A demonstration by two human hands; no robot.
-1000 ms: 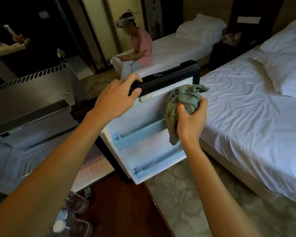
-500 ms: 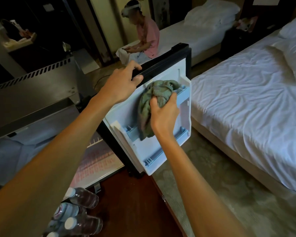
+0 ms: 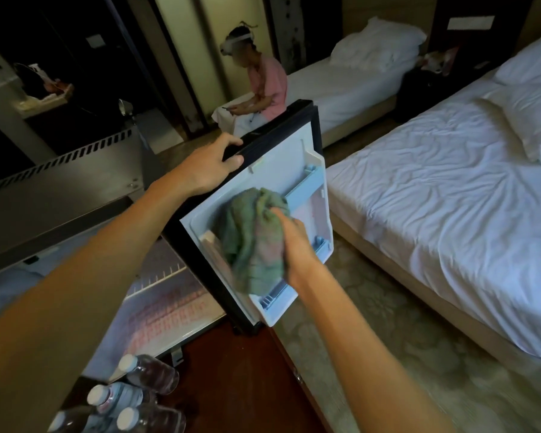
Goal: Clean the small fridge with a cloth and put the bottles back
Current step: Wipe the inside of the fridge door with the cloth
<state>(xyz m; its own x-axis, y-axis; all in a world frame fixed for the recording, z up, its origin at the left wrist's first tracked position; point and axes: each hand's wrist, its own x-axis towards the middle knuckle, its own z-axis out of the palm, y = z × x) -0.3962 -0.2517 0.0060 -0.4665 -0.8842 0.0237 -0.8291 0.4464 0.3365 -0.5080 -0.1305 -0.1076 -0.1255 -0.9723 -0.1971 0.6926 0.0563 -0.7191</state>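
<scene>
1. Gripping the green cloth (image 3: 250,242) with the right hand (image 3: 295,248), fingers curled round a bunched-up bit; pressing it on the white inside of the fridge door (image 3: 278,164), low down, over the door shelves.
2. Holding the top edge of that door with the left hand (image 3: 210,170), fingers hooked over the black rim.
3. Soft, floppy and light by the look of it; likely to fold and slide about, so best held in a thick bunch, with a loose end left hanging to wipe.
4. Smooth and hard on the door, with thin plastic rails (image 3: 303,192) sticking out; probably easy to snag the cloth there, so go gently round them.
5. Open beside the door: the small fridge (image 3: 175,310), with a wire rack (image 3: 160,273) inside and no bottles to be seen in it.
6. Lying on their sides on the dark wood floor (image 3: 231,385), close by the fridge: a few water bottles (image 3: 132,398) with white caps, touching each other. Not yet put back. Probably round and slippy, apt to roll; best grabbed round the middle, one at a time.
7. Further out: pale patterned carpet (image 3: 388,339), then a big bed (image 3: 450,214) with a crumpled white sheet, just right of the door.
8. Over by the far wall: a second bed (image 3: 341,85), with a person (image 3: 266,79) in a pink top sitting on it. Dim all round.
</scene>
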